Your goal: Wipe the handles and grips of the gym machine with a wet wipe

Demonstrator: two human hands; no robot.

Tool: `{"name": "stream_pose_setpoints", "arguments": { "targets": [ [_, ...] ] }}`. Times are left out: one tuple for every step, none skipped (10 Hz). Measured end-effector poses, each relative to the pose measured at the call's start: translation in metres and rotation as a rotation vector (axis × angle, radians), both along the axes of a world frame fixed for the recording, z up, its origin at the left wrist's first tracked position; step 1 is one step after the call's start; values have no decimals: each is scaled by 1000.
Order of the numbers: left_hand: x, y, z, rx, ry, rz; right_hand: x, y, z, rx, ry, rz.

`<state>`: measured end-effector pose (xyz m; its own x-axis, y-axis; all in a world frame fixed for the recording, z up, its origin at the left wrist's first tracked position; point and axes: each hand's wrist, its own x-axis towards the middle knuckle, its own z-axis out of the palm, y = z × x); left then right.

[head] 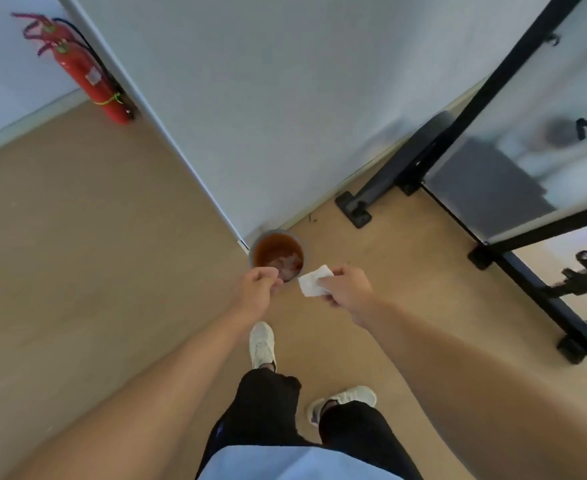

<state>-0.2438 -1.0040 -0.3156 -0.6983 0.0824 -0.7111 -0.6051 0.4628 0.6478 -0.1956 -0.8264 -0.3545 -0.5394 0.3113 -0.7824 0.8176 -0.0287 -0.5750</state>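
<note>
A person stands over a small bin (277,255) at the foot of a white wall. The right hand (345,289) pinches a folded white wet wipe (314,281) between thumb and fingers, the wipe jutting from the fingertips toward the bin, just beside its rim and nearly level, its long edge pointing that way. The left hand (258,287) hovers over the bin's near rim, fingers curled together; whether it holds anything is unclear. The wipe looks flat, creased and pale. Judging by this, it is about to be dropped in.
</note>
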Motion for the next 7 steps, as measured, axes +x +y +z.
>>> {"name": "stream_pose_setpoints", "arguments": {
  "targets": [
    [-28,-26,-35,-47,-16,7,-21,-27,-57,-12,-75,-12],
    [-53,-46,-78,-90,-24,-30,-43,-54,-123,-27,-161,-127],
    [-68,-58,-106,-109,-31,-58,-63,-72,-175,-82,-237,-221],
    [-83,-72,-133,-87,-44,-64,-91,-86,-214,-143,-258,-255],
    [-91,-84,-143,-63,-65,-30,-117,-96,-232,-231,-223,-287],
    [-92,-97,-144,-75,-93,-23,-125,-101,-231,-226,-246,-303],
    [-93,-104,-140,-92,-92,-16,-115,-102,-222,-203,-284,-290]
  ]
}}
